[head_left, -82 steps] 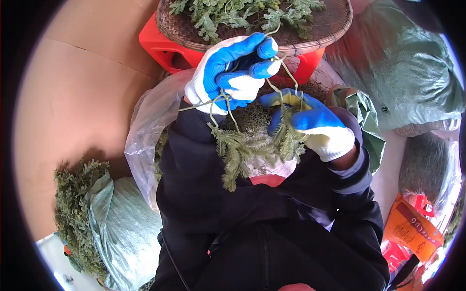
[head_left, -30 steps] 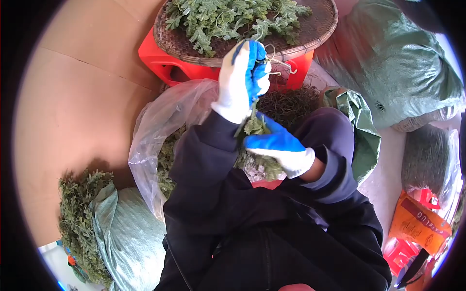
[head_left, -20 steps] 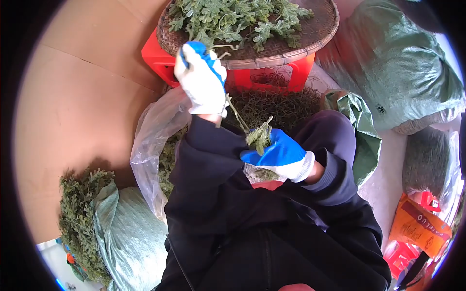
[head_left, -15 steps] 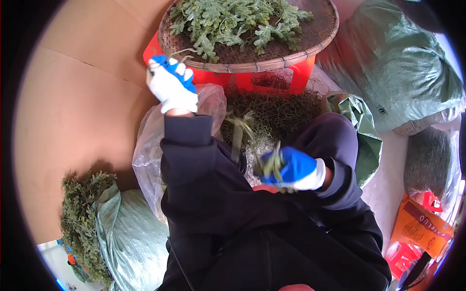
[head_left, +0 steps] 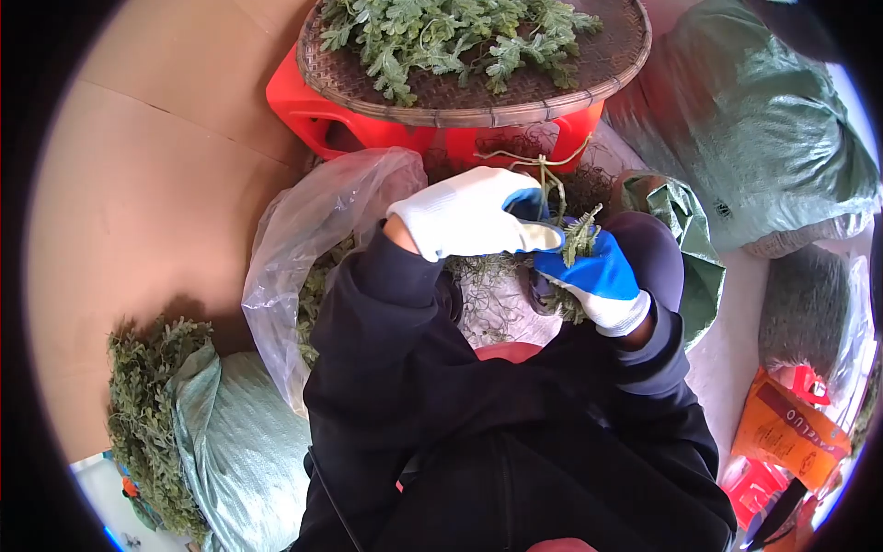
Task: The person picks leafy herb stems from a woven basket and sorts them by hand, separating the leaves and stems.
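Observation:
Both of my hands wear white gloves with blue coated palms and are close together above my lap. My right hand (head_left: 602, 276) is closed around a green leafy sprig (head_left: 579, 237), whose leaves stick out past the fingers. Against it, from the left, comes my left hand (head_left: 474, 213), with thumb and fingers curled in at the sprig's thin pale stem (head_left: 544, 168). The stem loops and branches upward from between the hands. The left fingertips partly hide the exact grip point.
A round woven tray (head_left: 497, 115) heaped with green sprigs (head_left: 451, 41) rests on a red stool (head_left: 368, 129). Dark loose stems lie below it. A clear plastic bag (head_left: 285, 248) of greenery stands left; stuffed green sacks (head_left: 754, 129) and an orange bag (head_left: 791, 432) are right.
My left hand has come down and right from beside the tray to meet my right hand. The right hand has risen slightly to the right, still holding greenery.

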{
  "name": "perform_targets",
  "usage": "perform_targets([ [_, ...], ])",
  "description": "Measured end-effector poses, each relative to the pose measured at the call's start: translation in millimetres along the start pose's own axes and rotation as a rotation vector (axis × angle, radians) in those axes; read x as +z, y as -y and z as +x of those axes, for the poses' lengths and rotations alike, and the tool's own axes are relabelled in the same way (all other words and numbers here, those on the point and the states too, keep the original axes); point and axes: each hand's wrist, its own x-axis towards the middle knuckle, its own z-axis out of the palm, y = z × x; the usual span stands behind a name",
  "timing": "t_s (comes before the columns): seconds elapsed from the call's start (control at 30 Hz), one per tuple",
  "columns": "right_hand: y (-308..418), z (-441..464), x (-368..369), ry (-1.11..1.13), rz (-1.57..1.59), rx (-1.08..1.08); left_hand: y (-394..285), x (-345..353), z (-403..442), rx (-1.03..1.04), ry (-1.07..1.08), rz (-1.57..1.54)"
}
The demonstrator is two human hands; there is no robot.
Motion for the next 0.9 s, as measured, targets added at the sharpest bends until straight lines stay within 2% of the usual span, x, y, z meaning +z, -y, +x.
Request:
perform_targets([
  [0.03,-1,1,1,0.020,0.062,-0.054,0,2,1,-0.027,-0.008,-0.112],
  [0.07,-3,1,-1,0.038,0.059,-0.013,0,4,3,-0.052,-0.018,-0.222],
  [0.1,-5,0,-4,0.056,0.054,0.027,10,10,9,0.020,-0.098,-0.290],
  [0.13,-7,-1,-5,0.072,0.049,0.066,17,15,13,0.078,-0.191,-0.605],
  [0.17,-7,-4,-2,0.097,0.128,0.135,15,13,12,0.056,-0.165,-0.599],
  [0.27,-6,-5,4,0.157,-0.056,-0.033,11,9,11,-0.036,0.038,-0.414],
  [0.33,-6,-7,3,0.172,-0.010,-0.002,2,11,7,0.044,0.058,-0.455],
  [0.47,-5,-8,2,0.171,0.050,0.035,3,2,-1,0.148,0.107,-0.731],
  [0.5,-4,-8,1,0.162,0.053,0.037,0,-3,-3,0.129,0.148,-0.618],
  [0.53,-7,-8,1,0.163,0.040,0.017,-4,-2,-4,0.046,0.094,-0.392],
  [0.6,-14,-6,3,0.172,0.013,-0.019,3,10,6,0.251,0.043,-0.461],
  [0.63,-12,-8,2,0.153,0.061,0.009,5,14,8,0.262,-0.133,-0.504],
  [0.67,-5,-7,5,0.135,0.157,0.045,7,11,8,0.178,-0.218,-0.670],
  [0.73,-2,-7,4,0.100,0.053,-0.025,5,7,6,0.051,-0.394,-0.747],
  [0.8,-2,-6,9,0.060,-0.007,-0.072,14,22,16,0.125,-0.522,-0.724],
  [0.83,-3,-7,11,0.039,-0.036,-0.095,15,29,21,0.088,-0.662,-0.895],
  [0.9,-32,-8,5,0.411,-0.345,-0.448,23,12,25,0.064,-0.976,-1.180],
])
